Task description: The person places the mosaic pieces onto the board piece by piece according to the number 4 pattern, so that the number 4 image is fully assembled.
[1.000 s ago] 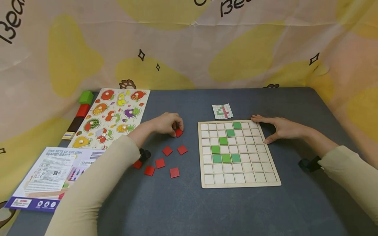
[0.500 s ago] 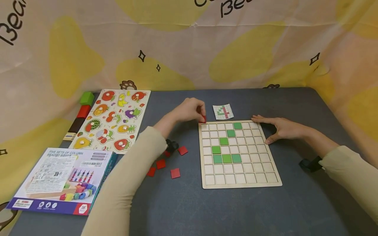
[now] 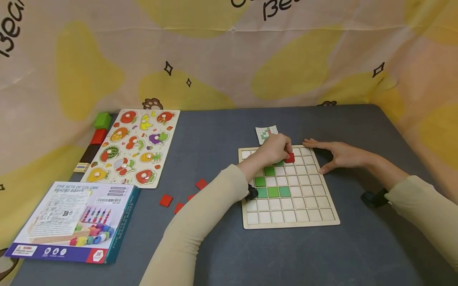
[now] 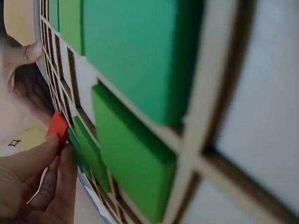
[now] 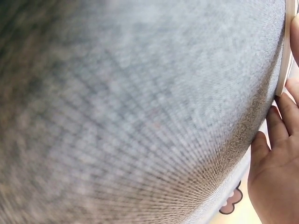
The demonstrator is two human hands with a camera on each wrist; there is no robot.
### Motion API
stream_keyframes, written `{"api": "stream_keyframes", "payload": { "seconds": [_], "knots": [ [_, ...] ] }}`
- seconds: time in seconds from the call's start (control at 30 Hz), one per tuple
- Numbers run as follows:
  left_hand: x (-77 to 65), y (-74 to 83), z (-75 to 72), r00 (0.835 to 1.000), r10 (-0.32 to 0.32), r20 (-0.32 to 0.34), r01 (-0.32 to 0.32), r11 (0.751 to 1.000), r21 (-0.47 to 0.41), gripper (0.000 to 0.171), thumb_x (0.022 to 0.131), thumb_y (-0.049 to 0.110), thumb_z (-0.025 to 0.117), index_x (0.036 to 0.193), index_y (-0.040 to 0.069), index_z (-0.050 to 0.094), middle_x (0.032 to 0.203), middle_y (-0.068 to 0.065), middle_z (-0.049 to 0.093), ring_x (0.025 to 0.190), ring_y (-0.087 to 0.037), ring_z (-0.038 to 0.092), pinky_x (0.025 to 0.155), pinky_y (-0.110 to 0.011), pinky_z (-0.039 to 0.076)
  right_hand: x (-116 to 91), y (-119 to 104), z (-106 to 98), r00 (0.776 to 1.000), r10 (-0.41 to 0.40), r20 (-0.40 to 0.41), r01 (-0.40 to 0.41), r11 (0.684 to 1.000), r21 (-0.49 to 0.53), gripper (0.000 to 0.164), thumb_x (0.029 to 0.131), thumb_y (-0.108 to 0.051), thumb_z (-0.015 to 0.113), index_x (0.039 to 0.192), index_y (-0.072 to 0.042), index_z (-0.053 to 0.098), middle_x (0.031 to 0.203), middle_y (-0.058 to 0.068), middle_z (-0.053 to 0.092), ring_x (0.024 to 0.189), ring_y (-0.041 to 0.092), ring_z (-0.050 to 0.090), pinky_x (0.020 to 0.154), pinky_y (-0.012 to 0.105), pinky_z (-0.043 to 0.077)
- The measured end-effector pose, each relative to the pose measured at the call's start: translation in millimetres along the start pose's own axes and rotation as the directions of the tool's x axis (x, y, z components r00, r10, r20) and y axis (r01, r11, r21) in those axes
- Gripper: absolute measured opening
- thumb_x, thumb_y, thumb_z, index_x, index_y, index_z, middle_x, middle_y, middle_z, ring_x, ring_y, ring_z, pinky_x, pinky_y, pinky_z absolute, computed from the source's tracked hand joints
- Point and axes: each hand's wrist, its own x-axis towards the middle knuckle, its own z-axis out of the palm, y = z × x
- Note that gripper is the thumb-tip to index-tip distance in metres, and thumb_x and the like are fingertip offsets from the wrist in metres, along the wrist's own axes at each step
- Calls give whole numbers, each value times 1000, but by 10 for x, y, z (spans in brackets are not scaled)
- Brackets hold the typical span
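My left hand (image 3: 272, 150) pinches a small red square tile (image 3: 290, 158) between thumb and fingers, over the upper part of a wooden grid board (image 3: 291, 227). In the left wrist view the red tile (image 4: 57, 127) is tilted, close beside the raised green tiles (image 4: 133, 151). Several green tiles (image 3: 273, 192) sit in the board's squares, and my left hand hides some upper ones. My right hand (image 3: 345, 155) rests at the board's upper right corner and right edge with its fingers extended. In the right wrist view this hand (image 5: 278, 168) touches the board's edge (image 5: 283, 70).
Several loose red tiles (image 3: 165, 200) lie left of the board, partly behind my left sleeve. A small pattern card (image 3: 262, 134) lies beyond the board, partly covered by my hand. A fruit puzzle board (image 3: 137, 155), a flat box (image 3: 75, 222) and coloured blocks (image 3: 98, 136) occupy the left side.
My left hand has picked up a red tile from the loose group and carried it rightward over the board's top rows. The right hand has stayed at the board's edge.
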Motion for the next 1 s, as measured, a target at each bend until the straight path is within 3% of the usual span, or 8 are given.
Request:
{"api": "stream_keyframes", "payload": {
  "seconds": [0.1,0.23,0.4,0.47,0.6,0.7,0.83,1.0],
  "knots": [
    [-17,33,10,1000,10,-2,-10,998,67,3,89,10,72,91,12,73,94,-2,74,83,-13,66,70,-20,49,3,-3,-5,1000,-4,2,4,1000,-3,98,76,-32,83,156,-21,29,167,12,13,152,46,10,112,65,20],
    [-42,50,3,1000,19,6,-20,993,113,5,89,10,71,90,13,74,95,0,74,85,-13,66,72,-20,48,5,4,-5,1000,-2,0,2,1000,3,99,75,-32,83,156,-21,29,167,12,12,152,46,9,112,63,20],
    [-70,38,-1,998,48,39,-55,977,205,16,91,8,67,101,13,78,105,0,77,97,-14,70,82,-21,54,11,16,11,1000,3,-5,-3,1000,-6,99,75,-34,83,156,-24,29,168,9,14,154,40,10,112,55,22],
    [-83,12,-26,995,75,69,-90,967,240,19,91,9,67,105,14,78,109,0,77,102,-14,71,87,-23,54,15,20,16,1000,0,-3,0,1000,-6,98,75,-33,83,156,-23,29,168,10,14,154,40,10,112,56,21],
    [-158,-81,-213,983,133,128,-158,965,210,24,92,10,66,114,12,75,117,-4,74,111,-18,66,102,-30,50,29,20,18,1000,-5,0,5,1000,11,97,76,-30,83,156,-20,29,167,12,13,153,42,8,114,65,17],
    [-287,-217,-447,979,140,151,-164,972,166,23,92,7,65,113,10,74,117,-6,72,111,-20,64,103,-33,48,35,12,14,1000,2,-2,-1,1000,21,98,75,-29,84,156,-20,30,167,12,13,153,43,8,115,67,14],
    [-561,-503,-749,976,103,194,-129,983,129,15,89,5,67,100,9,76,104,-5,75,97,-18,66,85,-29,51,30,-5,8,1000,-8,1,8,1000,25,98,75,-29,84,156,-19,30,167,12,14,154,42,7,114,66,15],
    [-947,-859,-954,948,70,311,-105,990,96,14,82,5,75,95,11,76,99,-4,76,90,-16,68,76,-26,51,11,-18,3,1000,-27,0,26,999,25,96,76,-26,83,156,-18,30,167,14,13,153,43,7,112,65,17]
  ]
}}
